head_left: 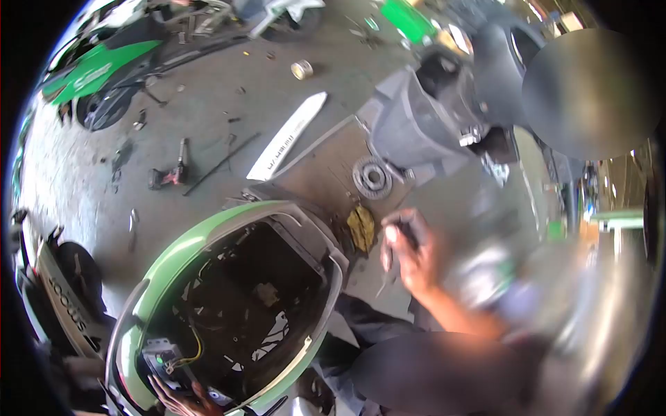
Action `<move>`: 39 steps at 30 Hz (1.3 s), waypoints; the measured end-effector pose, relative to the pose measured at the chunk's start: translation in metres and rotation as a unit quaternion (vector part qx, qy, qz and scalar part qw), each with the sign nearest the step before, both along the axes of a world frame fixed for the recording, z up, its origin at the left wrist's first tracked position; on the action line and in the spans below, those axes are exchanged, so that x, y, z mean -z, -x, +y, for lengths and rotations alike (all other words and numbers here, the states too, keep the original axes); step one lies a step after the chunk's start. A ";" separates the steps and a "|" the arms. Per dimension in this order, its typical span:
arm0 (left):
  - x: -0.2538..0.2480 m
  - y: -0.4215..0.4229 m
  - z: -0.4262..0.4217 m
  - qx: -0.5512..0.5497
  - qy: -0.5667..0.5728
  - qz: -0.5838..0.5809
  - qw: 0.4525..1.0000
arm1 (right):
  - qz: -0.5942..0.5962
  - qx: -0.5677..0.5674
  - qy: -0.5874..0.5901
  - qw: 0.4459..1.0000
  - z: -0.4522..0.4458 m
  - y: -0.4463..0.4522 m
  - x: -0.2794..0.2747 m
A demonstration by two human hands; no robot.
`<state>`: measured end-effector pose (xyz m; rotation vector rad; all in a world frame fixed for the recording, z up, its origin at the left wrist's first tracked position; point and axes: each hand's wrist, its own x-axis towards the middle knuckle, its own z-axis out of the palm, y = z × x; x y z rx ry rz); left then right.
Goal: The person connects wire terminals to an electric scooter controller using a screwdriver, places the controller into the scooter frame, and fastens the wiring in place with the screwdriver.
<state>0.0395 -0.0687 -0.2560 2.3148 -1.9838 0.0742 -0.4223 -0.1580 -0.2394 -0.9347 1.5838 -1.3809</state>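
The left hand [184, 399] is at the near edge of the green shell [177, 253], fingers stretched out and thumb set apart, just beside a small module [163, 359] with a green spot on it. Whether the fingers grip the module or only rest by it, I cannot tell. The right hand [414, 256] is raised to the right of the shell, apart from it, with fingers bent in and the gap narrow; a thin shaft [383, 283] shows below the fingertips, though blur hides whether it is gripped.

The shell lies between the hands, mostly ahead of the left one, its hollow side up. It is probably light for its size, thin moulded plastic, fairly stiff along the curved rim but likely to flex if squeezed across the opening. The glossy outer face looks slippery and easy to scratch, so the surer hold is on the thick rim, one hand on each long side. The yellow wires [198, 343] beside the module look like the delicate part, best kept out of any grip.

Just beyond the right hand sit a crumpled yellow cloth [361, 227] and a slotted disc [372, 178] on the brown mat [329, 165]; farther out, a white strip [288, 142], and a drill [166, 177] on the floor [215, 125].
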 end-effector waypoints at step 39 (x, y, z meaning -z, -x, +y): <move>-0.002 0.064 0.126 -0.049 -0.103 0.233 0.966 | 0.360 -0.209 -0.177 0.892 0.201 0.001 0.391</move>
